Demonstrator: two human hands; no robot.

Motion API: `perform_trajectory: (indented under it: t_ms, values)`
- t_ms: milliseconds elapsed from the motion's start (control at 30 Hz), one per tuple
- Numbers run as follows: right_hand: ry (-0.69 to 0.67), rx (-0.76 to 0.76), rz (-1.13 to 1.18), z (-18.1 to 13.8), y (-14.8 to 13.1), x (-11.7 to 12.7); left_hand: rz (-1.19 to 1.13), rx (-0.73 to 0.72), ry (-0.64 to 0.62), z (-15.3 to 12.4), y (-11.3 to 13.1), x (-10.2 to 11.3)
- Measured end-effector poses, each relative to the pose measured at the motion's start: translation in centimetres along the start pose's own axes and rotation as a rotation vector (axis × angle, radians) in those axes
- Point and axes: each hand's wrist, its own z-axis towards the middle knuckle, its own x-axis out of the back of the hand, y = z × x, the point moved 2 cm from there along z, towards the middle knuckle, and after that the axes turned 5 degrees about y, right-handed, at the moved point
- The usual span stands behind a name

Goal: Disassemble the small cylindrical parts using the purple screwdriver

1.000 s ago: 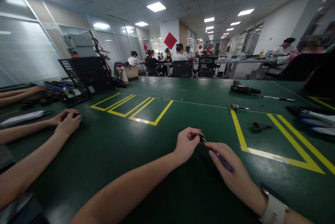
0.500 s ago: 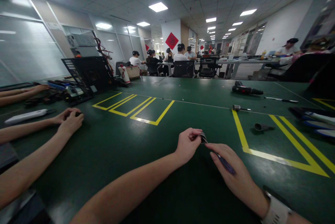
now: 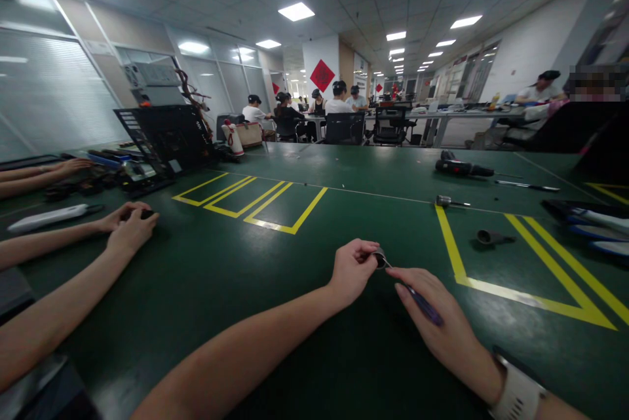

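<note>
My left hand (image 3: 354, 276) pinches a small dark hollow part with a round, cup-like mouth (image 3: 380, 256); its far end is hidden by the fingers. In my right hand (image 3: 442, 318) lies a slim tool with a purple handle (image 3: 425, 307). Its thin metal shaft reaches to the mouth of the part, and I cannot make out exactly where the tip touches. Both hands are just above the green table (image 3: 275, 315). Right of them, a similar dark cone-shaped part (image 3: 491, 237) lies inside a yellow tape outline (image 3: 531, 300).
A short metal piece with a shaft (image 3: 451, 202), a black power screwdriver (image 3: 464, 167) and a thin pen-like rod (image 3: 527, 185) lie farther back right. Blue-and-white items (image 3: 597, 231) are at the right edge. A co-worker's hands (image 3: 128, 223) work at left, near a black metal case (image 3: 170, 138).
Almost nothing differs. Both hands keep their hold on the round part and the purple-handled tool, with only a slight shift at the tool's tip.
</note>
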Motion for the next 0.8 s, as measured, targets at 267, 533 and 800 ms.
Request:
perform_trajectory:
  t_ms: [267, 533, 800]
  values:
    - [-0.009, -0.012, -0.032, 0.2, -0.1, -0.1, -0.002, 0.006, 0.002, 0.0, 0.2, -0.1]
    - [0.026, -0.013, 0.056, 0.1, -0.5, 0.3, 0.143, -0.032, -0.007, 0.3, -0.3, 0.2]
    - [0.098, -0.004, 0.251, -0.3, -2.0, 1.9, 0.981, -0.414, -0.422, -1.6, 2.0, -0.6]
